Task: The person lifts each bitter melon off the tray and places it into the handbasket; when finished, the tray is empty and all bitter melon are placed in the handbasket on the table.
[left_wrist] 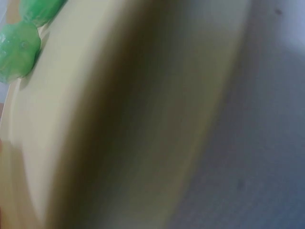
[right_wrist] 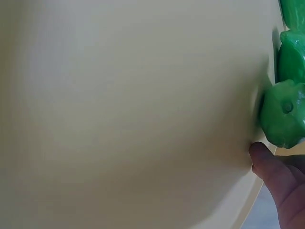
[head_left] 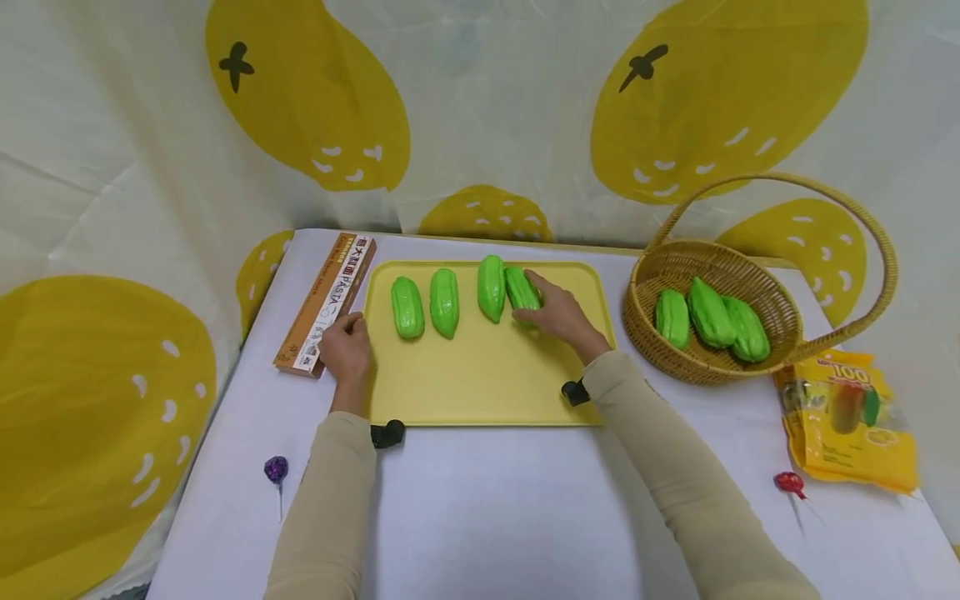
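Observation:
Green ridged fruits (head_left: 407,307) lie lengthwise in a row along the back of a yellow tray (head_left: 465,392), two at the left and two near the middle. My right hand (head_left: 557,315) is at the rightmost fruit (head_left: 523,287), fingertips along its right side. In the right wrist view my thumb (right_wrist: 271,167) lies straight, just beside the near end of that fruit (right_wrist: 286,114). My left hand (head_left: 347,347), fingers curled, is at the tray's left rim, overlapping a pasta box (head_left: 324,312). In the left wrist view the tray is blurred and that hand mostly hidden.
A wicker basket (head_left: 637,308) with a tall handle stands right of the tray, holding three more green fruits (head_left: 712,312). A yellow candy bag (head_left: 847,425) and a red lollipop (head_left: 789,482) lie at the right. A purple lollipop (head_left: 276,469) lies at the front left.

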Available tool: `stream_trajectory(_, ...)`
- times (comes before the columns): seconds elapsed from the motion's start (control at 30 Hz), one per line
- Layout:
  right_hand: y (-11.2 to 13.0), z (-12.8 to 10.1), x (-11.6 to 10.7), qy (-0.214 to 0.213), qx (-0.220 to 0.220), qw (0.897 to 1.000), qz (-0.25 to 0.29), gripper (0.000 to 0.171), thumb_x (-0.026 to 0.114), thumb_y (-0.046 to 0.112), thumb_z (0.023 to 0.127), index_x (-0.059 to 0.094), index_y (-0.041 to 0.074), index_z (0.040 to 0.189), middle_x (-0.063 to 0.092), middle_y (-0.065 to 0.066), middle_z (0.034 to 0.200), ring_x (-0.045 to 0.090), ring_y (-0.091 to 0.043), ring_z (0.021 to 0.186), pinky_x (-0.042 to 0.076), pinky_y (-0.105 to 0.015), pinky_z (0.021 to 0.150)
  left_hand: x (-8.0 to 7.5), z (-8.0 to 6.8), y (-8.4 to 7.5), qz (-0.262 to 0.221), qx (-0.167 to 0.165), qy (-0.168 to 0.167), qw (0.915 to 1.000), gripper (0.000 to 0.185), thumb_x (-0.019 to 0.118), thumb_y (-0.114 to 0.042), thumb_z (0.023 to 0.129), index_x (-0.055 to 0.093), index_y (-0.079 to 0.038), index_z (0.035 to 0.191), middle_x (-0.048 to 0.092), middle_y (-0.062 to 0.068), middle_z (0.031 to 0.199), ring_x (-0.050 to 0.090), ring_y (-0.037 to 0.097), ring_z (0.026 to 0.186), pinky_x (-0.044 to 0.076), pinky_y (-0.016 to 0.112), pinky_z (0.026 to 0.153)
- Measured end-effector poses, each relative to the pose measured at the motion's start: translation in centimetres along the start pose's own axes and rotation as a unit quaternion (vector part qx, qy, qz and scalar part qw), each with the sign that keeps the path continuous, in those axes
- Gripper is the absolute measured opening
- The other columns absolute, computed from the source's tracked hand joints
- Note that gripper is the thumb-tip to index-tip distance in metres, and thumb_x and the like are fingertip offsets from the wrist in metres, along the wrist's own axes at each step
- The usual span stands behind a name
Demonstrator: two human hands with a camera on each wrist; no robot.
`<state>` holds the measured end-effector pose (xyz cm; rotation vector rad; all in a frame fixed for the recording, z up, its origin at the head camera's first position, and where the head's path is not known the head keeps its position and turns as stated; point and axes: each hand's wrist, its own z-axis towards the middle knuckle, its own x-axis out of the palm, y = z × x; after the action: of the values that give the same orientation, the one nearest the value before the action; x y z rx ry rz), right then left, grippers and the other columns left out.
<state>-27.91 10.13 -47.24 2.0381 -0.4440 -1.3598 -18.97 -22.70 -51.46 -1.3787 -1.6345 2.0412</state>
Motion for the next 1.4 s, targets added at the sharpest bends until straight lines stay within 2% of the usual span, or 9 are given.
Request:
stream_trajectory(0.13,0.0,0.0,0.2,-0.003,-0.012,1.000,-0.004,0.086,0.070,0.033,0.096,0.019,0.019,0.165,0.043,-0.022,0.158,0.053,-0.038,0.127,0.044,-0.054,0.106,0.1,0.1,0.0,0.003,0.007,-0.004,1.0000,0.027,0.058,-0.013,0.102,0.073,-0.003,0.122,0.073,0.020,0.123,0.067,0.039,0.116,0.052,0.052,0.102)
stream_trajectory(0.33,-0.2,0.2,0.4,-0.004,-0.020,1.000,-0.003,0.086,0.071,0.030,0.096,0.020,0.019,0.164,0.044,-0.023,0.157,0.053,-0.038,0.126,0.044,-0.054,0.106,0.2,0.2,0.2,0.005,0.005,-0.004,1.0000,0.026,0.058,-0.013,0.103,0.073,-0.004,0.122,0.072,0.019,0.124,0.066,0.038,0.118,0.051,0.051,0.104)
stream_trajectory(0.6,-0.5,-0.1,0.4,-0.005,-0.009,1.000,0.008,0.086,0.071,0.033,0.096,0.020,0.021,0.164,0.044,-0.020,0.157,0.053,-0.034,0.119,0.045,-0.051,0.101,0.2,0.1,0.1,0.002,-0.004,0.002,1.0000,0.028,0.057,-0.015,0.103,0.072,-0.004,0.125,0.071,0.019,0.126,0.065,0.037,0.119,0.052,0.049,0.103)
stream_trajectory(0.83,-0.4,-0.5,0.3,-0.005,0.001,1.000,0.019,0.086,0.070,0.034,0.097,0.019,0.021,0.165,0.039,-0.020,0.161,0.050,-0.035,0.129,0.043,-0.053,0.107,0.3,0.2,0.1,0.008,-0.002,-0.006,1.0000,0.029,0.055,-0.014,0.104,0.072,-0.004,0.124,0.072,0.020,0.124,0.066,0.038,0.117,0.052,0.049,0.102)
stream_trajectory(1.07,-0.7,-0.9,0.1,-0.009,0.002,1.000,0.019,0.086,0.070,0.035,0.097,0.018,0.023,0.165,0.038,-0.020,0.162,0.049,-0.036,0.132,0.042,-0.053,0.109,0.2,0.0,0.0,0.004,-0.006,0.005,1.0000,0.028,0.056,-0.015,0.104,0.072,-0.005,0.125,0.072,0.019,0.125,0.066,0.037,0.115,0.053,0.049,0.101)
stream_trajectory(1.4,-0.9,-2.1,-1.2,-0.028,-0.022,0.999,0.014,0.087,0.070,0.037,0.096,0.019,0.019,0.165,0.036,-0.023,0.163,0.043,-0.042,0.143,0.039,-0.057,0.115,0.3,0.2,0.2,0.015,0.007,-0.006,0.9999,0.028,0.057,-0.015,0.103,0.073,-0.004,0.123,0.072,0.019,0.124,0.065,0.039,0.119,0.048,0.053,0.107)
